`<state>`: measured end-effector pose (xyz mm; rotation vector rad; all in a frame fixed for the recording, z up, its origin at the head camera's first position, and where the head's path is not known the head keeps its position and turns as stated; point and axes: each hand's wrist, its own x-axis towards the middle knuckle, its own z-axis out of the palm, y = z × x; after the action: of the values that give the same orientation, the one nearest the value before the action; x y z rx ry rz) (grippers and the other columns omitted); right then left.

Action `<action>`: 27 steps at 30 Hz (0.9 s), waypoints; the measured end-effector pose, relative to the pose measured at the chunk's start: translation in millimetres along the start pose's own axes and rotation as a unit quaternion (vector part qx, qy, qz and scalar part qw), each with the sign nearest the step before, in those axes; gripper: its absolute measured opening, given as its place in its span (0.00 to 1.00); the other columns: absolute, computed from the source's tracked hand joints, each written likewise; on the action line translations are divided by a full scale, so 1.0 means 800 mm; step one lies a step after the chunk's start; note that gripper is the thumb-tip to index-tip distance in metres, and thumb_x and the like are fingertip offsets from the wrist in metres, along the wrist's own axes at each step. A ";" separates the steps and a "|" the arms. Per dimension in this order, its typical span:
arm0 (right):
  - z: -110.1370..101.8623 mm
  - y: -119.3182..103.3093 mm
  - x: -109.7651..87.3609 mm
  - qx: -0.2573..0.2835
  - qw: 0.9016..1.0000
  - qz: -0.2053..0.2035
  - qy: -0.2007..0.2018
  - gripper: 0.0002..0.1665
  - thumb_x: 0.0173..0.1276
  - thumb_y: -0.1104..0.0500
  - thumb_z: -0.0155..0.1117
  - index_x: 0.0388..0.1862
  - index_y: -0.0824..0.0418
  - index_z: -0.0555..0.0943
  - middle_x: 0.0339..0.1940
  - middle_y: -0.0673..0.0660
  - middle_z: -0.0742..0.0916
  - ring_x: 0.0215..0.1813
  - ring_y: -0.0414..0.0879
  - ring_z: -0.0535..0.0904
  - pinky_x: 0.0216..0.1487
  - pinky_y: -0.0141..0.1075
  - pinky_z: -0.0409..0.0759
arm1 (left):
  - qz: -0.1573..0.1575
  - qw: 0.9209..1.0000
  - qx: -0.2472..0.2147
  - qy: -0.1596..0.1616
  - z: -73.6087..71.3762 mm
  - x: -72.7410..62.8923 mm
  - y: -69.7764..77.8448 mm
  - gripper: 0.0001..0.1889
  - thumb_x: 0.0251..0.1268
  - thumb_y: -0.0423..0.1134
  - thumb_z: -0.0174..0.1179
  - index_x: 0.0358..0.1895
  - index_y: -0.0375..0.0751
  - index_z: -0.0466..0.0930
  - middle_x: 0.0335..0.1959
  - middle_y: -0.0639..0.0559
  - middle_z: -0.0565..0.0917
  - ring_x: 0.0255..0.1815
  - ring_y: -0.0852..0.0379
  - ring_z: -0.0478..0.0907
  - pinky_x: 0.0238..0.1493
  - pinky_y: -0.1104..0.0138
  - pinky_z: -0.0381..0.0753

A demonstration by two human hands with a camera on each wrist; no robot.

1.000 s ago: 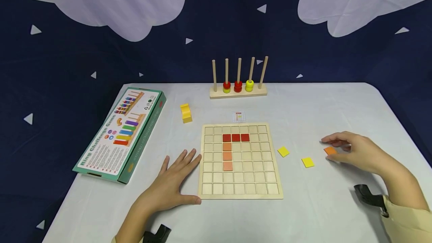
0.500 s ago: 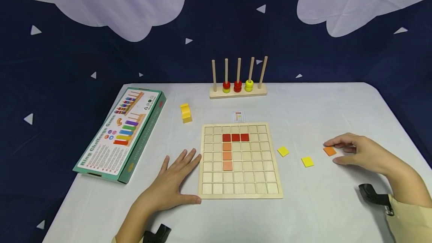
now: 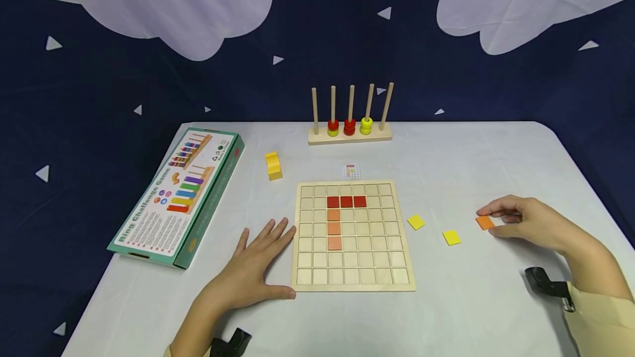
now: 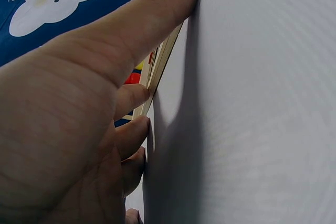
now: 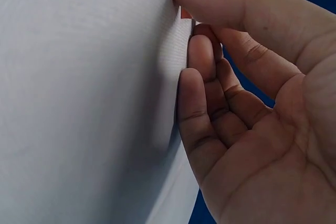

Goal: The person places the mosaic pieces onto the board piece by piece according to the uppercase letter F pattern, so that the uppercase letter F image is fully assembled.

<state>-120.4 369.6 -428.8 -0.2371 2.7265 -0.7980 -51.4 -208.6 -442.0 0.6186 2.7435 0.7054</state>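
Note:
A wooden grid board (image 3: 357, 285) lies mid-table in the head view, bearing a row of red tiles (image 3: 346, 201) and a column of orange tiles (image 3: 334, 228). My left hand (image 3: 253, 271) rests with fingers spread at the board's left edge; thumb and index tips touch it. On the right, my right hand (image 3: 533, 225) pinches a loose orange tile (image 3: 485, 223) between thumb and index finger, flat on the table. The right wrist view shows the thumb against this orange tile (image 5: 187, 11), the other fingers bent beneath. Two yellow tiles (image 3: 416, 222) lie between board and right hand.
Behind the board lies a small pattern card (image 3: 350, 171). A peg stand (image 3: 350, 139) with red and yellow rings stands at the table's back. A yellow wavy block (image 3: 273, 166) and a green-edged game box (image 3: 178, 197) are on the left.
My right hand first drew slightly right, its thumb coming off the orange tile; now the thumb has closed back in against it. The left hand has stayed put.

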 end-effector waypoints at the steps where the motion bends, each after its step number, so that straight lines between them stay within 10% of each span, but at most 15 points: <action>1: 0.000 0.000 0.000 0.000 1.000 0.001 0.000 0.25 0.62 0.54 0.84 0.59 0.55 0.89 0.59 0.59 0.90 0.48 0.15 0.75 0.46 0.16 0.76 | 0.000 1.000 0.000 0.000 0.000 0.000 0.000 0.63 0.47 0.69 0.80 0.87 0.57 0.58 0.89 0.52 0.57 0.91 0.38 0.50 0.82 0.25 0.37; 27: 0.008 -0.016 0.000 -0.028 0.999 0.012 0.041 0.22 0.61 0.54 0.84 0.54 0.57 0.91 0.48 0.55 0.89 0.40 0.25 0.74 0.41 0.20 0.74 | 0.002 1.000 -0.003 0.000 -0.001 0.000 0.000 0.62 0.48 0.70 0.79 0.87 0.57 0.58 0.89 0.52 0.57 0.91 0.38 0.50 0.82 0.24 0.38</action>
<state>-117.7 355.9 -426.8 -0.1859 2.8256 -0.7414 -51.9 -209.1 -441.6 0.6216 2.7389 0.7144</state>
